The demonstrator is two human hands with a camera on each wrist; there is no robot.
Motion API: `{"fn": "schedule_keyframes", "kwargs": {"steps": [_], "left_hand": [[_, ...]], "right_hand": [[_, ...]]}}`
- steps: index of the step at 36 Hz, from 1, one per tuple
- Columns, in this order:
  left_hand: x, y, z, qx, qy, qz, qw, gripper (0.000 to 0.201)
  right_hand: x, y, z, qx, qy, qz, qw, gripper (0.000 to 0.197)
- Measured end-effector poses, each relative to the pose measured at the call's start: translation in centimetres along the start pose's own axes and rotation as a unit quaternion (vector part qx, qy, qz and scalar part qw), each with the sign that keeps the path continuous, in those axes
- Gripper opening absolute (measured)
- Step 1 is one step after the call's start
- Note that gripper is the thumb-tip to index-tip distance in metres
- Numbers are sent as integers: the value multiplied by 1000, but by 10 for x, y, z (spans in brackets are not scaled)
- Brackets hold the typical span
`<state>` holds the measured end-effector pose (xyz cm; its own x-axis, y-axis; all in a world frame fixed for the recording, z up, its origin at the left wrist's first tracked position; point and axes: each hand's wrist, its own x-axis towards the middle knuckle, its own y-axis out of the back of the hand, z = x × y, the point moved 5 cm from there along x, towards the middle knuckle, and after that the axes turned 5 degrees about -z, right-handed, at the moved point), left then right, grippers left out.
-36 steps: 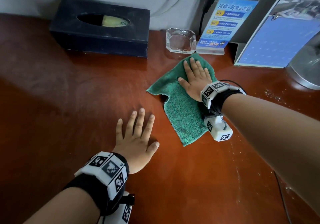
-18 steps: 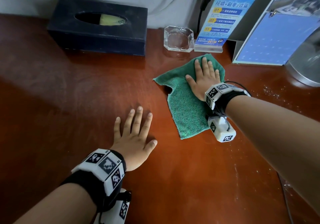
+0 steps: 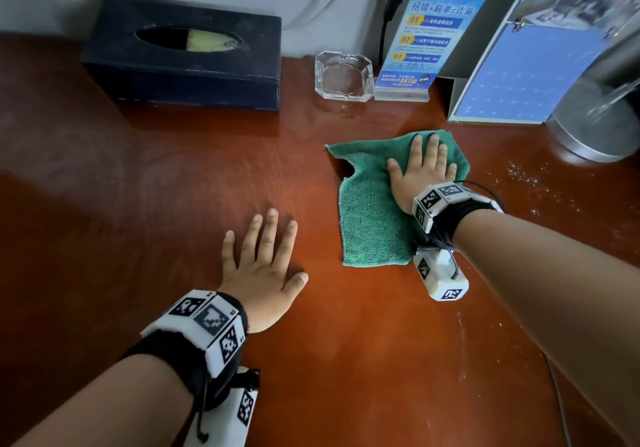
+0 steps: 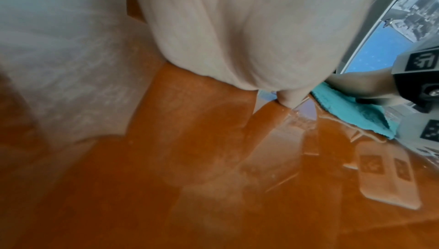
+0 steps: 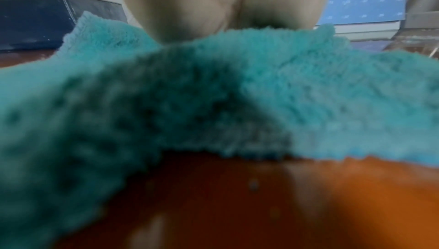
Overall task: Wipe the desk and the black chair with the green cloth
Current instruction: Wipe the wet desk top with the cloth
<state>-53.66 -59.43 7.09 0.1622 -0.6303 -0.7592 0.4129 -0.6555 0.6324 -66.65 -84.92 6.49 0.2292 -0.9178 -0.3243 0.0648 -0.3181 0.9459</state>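
The green cloth (image 3: pixel 370 218) is pressed to the worktop (image 3: pixel 156 225) by the flat right hand (image 3: pixel 420 173); left of the cloth, the left hand (image 3: pixel 265 273) is spread, empty.

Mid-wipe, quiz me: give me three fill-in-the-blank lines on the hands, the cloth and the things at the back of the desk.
1. The right hand lies flat on top of the ____ cloth.
2. The left hand rests flat on the desk, holding ____.
3. The glass ashtray stands between the black tissue box and the ____ sign.
Missing words: green; nothing; blue.
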Motion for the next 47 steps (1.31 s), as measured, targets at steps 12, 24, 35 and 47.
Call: {"fn": "schedule_keyframes", "kwargs": {"steps": [12,24,35,47], "left_hand": [[0,2,1,-6,-4,-3,1000,68],[0,2,1,-9,-7,-9,1000,70],[-1,2,1,-11,-7,-6,1000,69],[-2,4,2,-17,-7,-10,1000,68]], "right_hand": [[-15,9,13,32,-46,-39,998,69],[-24,-2,2,0,-16,-30,999,71],[-24,-7,10,32,-35,0,999,71],[-43,-15,30,32,-80,4,996,75]]}}
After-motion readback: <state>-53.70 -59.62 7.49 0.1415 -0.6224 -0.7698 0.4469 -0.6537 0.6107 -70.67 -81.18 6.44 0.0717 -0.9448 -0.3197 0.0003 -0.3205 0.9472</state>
